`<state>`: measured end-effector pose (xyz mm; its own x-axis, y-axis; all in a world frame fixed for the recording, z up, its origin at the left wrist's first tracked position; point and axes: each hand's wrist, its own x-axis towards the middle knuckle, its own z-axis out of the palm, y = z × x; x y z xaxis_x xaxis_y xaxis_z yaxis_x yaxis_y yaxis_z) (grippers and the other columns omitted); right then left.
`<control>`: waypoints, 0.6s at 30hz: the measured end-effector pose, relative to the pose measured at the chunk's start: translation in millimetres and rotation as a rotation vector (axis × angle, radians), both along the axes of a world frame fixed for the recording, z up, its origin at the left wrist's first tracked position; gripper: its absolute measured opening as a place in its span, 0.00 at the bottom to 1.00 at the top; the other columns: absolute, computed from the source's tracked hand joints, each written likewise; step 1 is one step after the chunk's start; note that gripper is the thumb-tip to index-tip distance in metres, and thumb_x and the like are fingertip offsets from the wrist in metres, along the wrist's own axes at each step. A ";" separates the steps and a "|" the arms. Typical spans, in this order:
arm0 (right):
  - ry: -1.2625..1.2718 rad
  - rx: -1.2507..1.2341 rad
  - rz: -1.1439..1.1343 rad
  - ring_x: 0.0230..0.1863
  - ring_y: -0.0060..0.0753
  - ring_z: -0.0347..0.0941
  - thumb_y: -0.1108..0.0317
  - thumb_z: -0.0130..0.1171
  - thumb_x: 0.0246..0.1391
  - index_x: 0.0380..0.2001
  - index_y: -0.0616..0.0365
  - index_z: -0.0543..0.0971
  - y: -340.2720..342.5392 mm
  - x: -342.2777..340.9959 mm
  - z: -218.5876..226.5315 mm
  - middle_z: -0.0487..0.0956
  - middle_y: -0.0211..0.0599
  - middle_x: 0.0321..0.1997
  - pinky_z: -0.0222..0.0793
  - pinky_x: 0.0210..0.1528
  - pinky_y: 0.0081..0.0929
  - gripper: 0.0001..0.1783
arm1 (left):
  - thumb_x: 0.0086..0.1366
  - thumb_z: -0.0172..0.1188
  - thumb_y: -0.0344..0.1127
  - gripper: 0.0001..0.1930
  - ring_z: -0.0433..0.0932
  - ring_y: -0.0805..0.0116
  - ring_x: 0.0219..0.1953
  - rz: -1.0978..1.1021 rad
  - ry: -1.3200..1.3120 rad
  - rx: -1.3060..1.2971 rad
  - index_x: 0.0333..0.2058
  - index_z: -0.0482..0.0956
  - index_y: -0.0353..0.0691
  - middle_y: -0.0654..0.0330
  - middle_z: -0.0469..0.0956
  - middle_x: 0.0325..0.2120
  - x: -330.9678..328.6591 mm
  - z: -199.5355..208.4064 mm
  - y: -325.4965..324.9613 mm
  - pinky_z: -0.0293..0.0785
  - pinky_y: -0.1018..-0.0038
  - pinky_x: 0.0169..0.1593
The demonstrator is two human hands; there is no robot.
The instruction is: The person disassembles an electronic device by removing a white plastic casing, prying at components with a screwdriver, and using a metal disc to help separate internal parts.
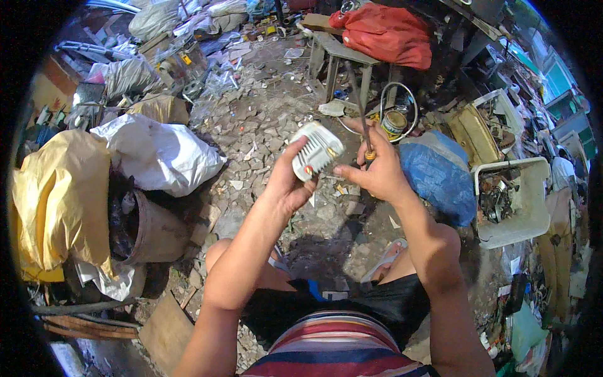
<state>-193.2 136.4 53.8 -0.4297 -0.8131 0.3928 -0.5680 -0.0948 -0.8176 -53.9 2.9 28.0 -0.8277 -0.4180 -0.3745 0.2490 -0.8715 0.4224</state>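
In front of my body, my left hand [289, 179] is closed around a white plastic casing [318, 148] with ribbed vents and a small orange-red spot near its lower edge. Just to the right, my right hand [384, 168] grips a screwdriver [370, 154] by its yellowish handle. The screwdriver's long thin shaft points up and away from me, toward the wooden bench, apart from the casing. Between the two hands is a small gap. What my left palm covers of the casing is hidden.
A wooden bench [342, 51] with a red cloth bundle [389, 34] stands ahead. At right are a blue bag [436, 176] and a white bin [524, 234] with scrap. White [157, 151] and yellow sacks [59, 201] and a bucket [157, 232] sit left. Rubble covers the ground.
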 end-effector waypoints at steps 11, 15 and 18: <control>-0.441 0.134 0.121 0.42 0.19 0.72 0.68 0.73 0.38 0.49 0.60 0.73 21.7 -31.3 -4.8 0.79 0.30 0.42 0.68 0.46 0.22 0.31 | 0.64 0.54 0.51 0.22 0.78 0.70 0.29 -0.141 -0.487 -1.430 0.40 0.79 0.35 0.53 0.80 0.35 27.9 6.7 -28.7 0.74 0.73 0.33; -0.256 0.187 0.160 0.44 0.20 0.71 0.63 0.74 0.39 0.47 0.63 0.75 23.6 -34.2 -12.6 0.79 0.34 0.42 0.67 0.49 0.23 0.31 | 0.54 0.64 0.26 0.15 0.79 0.74 0.35 -0.145 -0.254 -1.627 0.42 0.79 0.36 0.59 0.80 0.37 30.2 36.1 4.6 0.76 0.77 0.41; -0.239 0.260 0.148 0.45 0.23 0.72 0.64 0.73 0.39 0.47 0.62 0.76 24.8 -33.0 -14.1 0.80 0.37 0.43 0.66 0.51 0.25 0.30 | 0.53 0.64 0.27 0.15 0.80 0.74 0.36 -0.182 -0.244 -1.694 0.42 0.79 0.37 0.58 0.80 0.36 28.9 35.1 9.3 0.77 0.77 0.40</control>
